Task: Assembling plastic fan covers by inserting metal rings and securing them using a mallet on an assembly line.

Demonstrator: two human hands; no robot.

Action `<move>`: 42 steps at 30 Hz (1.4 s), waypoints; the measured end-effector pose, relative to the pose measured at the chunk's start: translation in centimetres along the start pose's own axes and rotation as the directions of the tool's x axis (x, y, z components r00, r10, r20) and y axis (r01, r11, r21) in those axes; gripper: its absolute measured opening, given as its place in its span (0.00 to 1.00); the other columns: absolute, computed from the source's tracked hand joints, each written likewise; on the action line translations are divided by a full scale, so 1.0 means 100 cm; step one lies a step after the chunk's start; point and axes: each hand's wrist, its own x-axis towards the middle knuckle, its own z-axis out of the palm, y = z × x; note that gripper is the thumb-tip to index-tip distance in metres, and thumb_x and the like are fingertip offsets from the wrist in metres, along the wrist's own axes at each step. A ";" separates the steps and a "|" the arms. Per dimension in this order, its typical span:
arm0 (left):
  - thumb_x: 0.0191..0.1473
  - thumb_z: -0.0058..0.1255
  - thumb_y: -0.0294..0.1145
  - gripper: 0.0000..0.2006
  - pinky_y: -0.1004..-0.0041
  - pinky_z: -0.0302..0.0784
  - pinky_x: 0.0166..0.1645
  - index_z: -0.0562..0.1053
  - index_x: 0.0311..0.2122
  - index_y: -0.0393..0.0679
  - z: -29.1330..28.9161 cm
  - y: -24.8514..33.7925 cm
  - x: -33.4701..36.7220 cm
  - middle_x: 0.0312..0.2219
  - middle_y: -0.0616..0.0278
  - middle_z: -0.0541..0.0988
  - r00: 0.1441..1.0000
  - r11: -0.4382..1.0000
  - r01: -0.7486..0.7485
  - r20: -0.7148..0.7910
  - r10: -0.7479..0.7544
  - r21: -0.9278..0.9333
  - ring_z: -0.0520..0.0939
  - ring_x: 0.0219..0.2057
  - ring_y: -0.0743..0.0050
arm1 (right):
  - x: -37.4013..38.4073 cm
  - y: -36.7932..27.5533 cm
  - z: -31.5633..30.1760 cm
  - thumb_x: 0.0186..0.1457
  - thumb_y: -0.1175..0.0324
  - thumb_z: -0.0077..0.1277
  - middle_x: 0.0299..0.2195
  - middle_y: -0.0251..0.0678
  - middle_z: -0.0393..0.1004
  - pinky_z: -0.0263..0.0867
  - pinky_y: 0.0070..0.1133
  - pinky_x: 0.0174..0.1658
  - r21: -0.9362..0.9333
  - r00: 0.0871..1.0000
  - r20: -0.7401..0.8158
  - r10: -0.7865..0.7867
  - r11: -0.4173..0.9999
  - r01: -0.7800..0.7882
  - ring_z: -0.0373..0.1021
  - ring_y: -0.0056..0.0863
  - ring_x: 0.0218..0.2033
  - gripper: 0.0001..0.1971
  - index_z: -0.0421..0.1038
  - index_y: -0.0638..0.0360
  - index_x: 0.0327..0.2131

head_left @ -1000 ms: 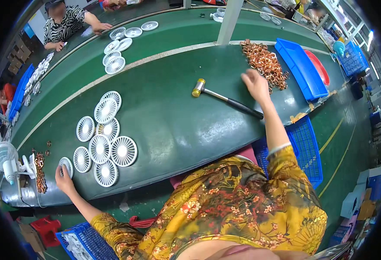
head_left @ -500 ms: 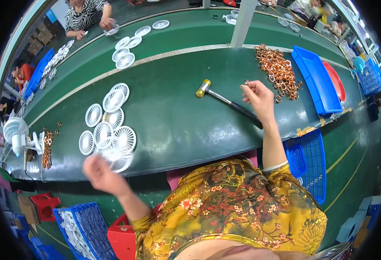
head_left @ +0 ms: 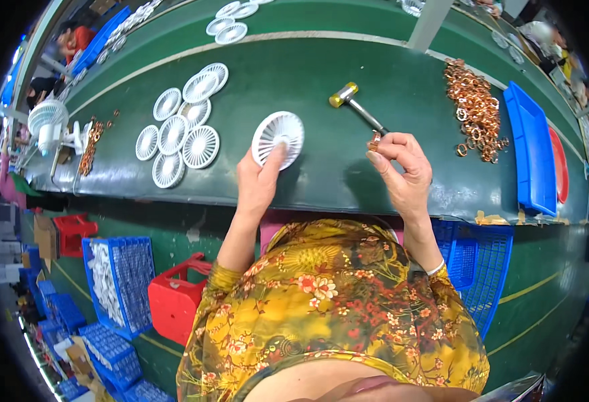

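Observation:
My left hand [head_left: 259, 177] is closed on a round white slotted plastic cover [head_left: 282, 134], its thumb across the face, held up over the bench. Between the thumb and fingertips of my right hand [head_left: 407, 171] is a small copper-coloured ring [head_left: 375, 141]. Just beyond that hand lies a mallet [head_left: 363, 112] with yellow faces and a metal shaft; the hand hides most of its dark grip. To the left, several more white slotted covers [head_left: 200, 147] lie in a loose, partly overlapping group. A heap of copper rings [head_left: 474, 110] spreads at the right.
A blue tray [head_left: 530, 151] and a red tray [head_left: 558, 164] stand at the bench's right end. A small white fan [head_left: 48, 124] is at the left. Below the bench are a red stool [head_left: 177, 305] and a blue basket of white parts [head_left: 116, 281].
My left hand has picked up a white cover and moved right with it. My right hand, with the ring, has come nearer my body. The whole view has shifted.

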 end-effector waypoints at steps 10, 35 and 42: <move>0.65 0.36 0.43 0.18 0.80 0.69 0.45 0.66 0.46 0.37 0.038 0.029 -0.012 0.38 0.64 0.73 0.996 0.921 -0.037 0.065 0.068 -0.387 0.72 0.39 0.84 | 0.011 -0.032 0.027 0.39 0.73 0.64 0.24 0.32 0.74 0.65 0.23 0.30 -0.138 0.950 0.134 -0.281 0.944 0.299 0.70 0.30 0.26 0.07 0.75 0.57 0.24; 0.53 0.55 0.27 0.25 0.75 0.71 0.51 0.62 0.55 0.33 0.033 0.024 -0.022 0.45 0.59 0.73 0.922 0.783 0.202 0.384 0.050 -0.588 0.75 0.45 0.76 | 0.015 -0.011 0.017 0.49 0.70 0.56 0.48 0.38 0.73 0.56 0.38 0.57 0.034 0.867 0.413 -0.279 0.956 0.292 0.61 0.48 0.57 0.14 0.76 0.57 0.42; 0.52 0.56 0.26 0.20 0.77 0.75 0.42 0.66 0.49 0.33 0.039 0.011 -0.022 0.34 0.60 0.79 0.951 0.973 -0.225 0.207 0.230 -0.049 0.79 0.34 0.79 | 0.006 0.005 -0.019 0.50 0.75 0.54 0.46 0.44 0.73 0.66 0.27 0.52 -0.191 0.989 0.150 0.018 0.982 0.011 0.70 0.34 0.49 0.16 0.73 0.60 0.45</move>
